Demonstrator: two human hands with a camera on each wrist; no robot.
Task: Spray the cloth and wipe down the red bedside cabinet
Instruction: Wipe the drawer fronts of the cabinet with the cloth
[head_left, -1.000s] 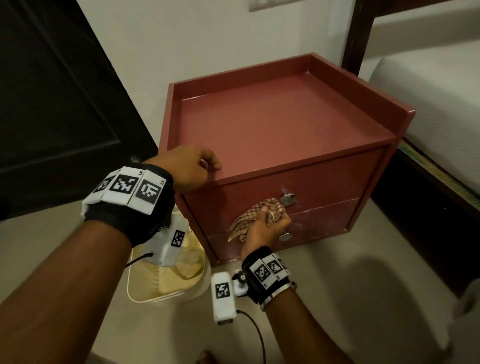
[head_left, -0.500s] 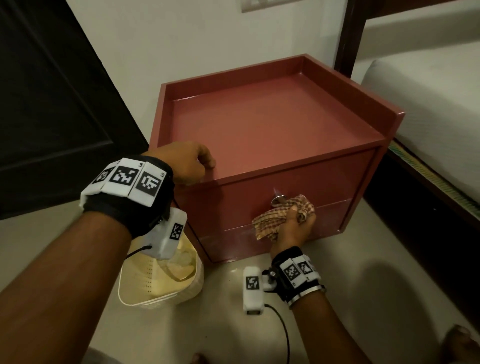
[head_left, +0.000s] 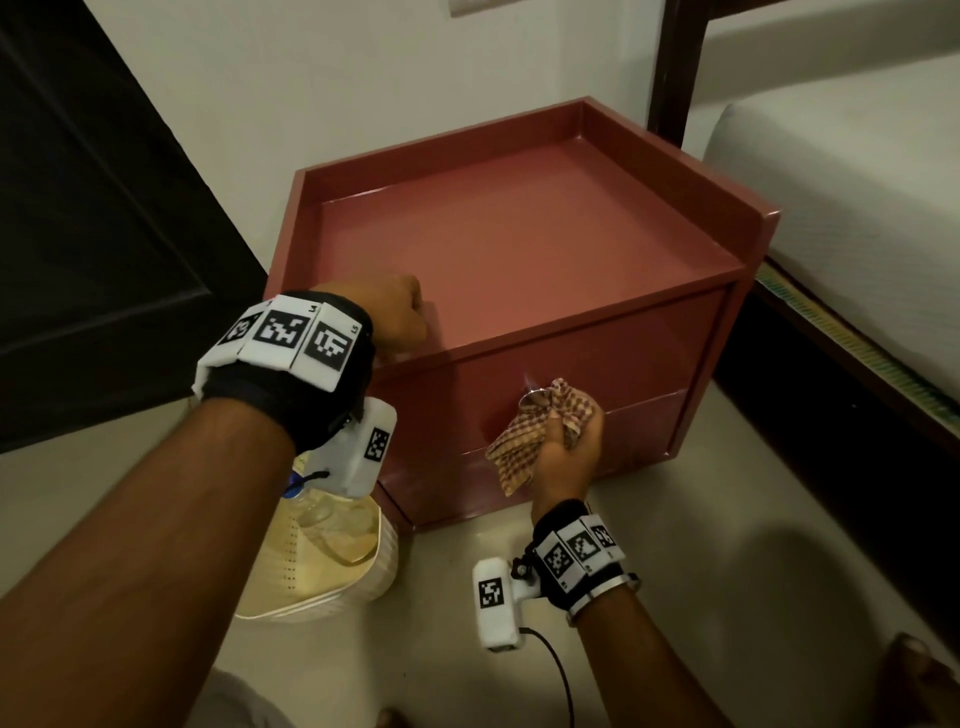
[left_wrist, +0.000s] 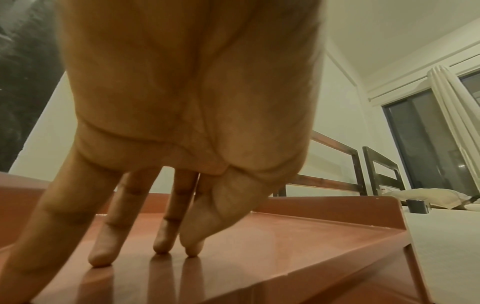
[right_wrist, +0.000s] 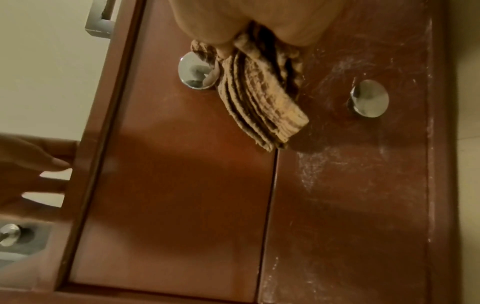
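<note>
A red cabinet (head_left: 519, 244) stands on a pale floor (head_left: 727, 571) against a white wall (head_left: 363, 78), with a dark door (head_left: 93, 208) to its left and a bed (head_left: 857, 208) with a white mattress close on its right. The cabinet's top is a flat panel rimmed on three sides by a low raised edge; its front holds two drawers, one above the other, each with a round metal knob (right_wrist: 196, 71). Whitish streaks and smears mark the lower drawer (right_wrist: 350, 185), while the upper drawer (right_wrist: 182, 174) looks cleaner.

A cream basket (head_left: 322, 566) sits on the floor at the cabinet's front left corner, with a clear bottle (head_left: 306, 493) lying inside it, partly hidden behind the left wrist camera.

The left hand (head_left: 389, 317) rests on the front left part of the cabinet top, fingers (left_wrist: 103, 242) straight and slightly spread, their tips pressing down on the glossy red surface, holding nothing.

The right hand (head_left: 566, 452) is at the drawer fronts, its fingers curled tightly round a bunched checked cloth (head_left: 530, 441). The cloth lies against the upper drawer, just beside and touching its knob, with a folded tail (right_wrist: 267, 115) hanging down over the seam between the two drawers. The lower knob (right_wrist: 369, 98) is apart from the cloth, uncovered.

Both wrists wear black bands with square printed markers and a small white camera unit; a thin black cable (head_left: 561, 670) trails from the right one.
</note>
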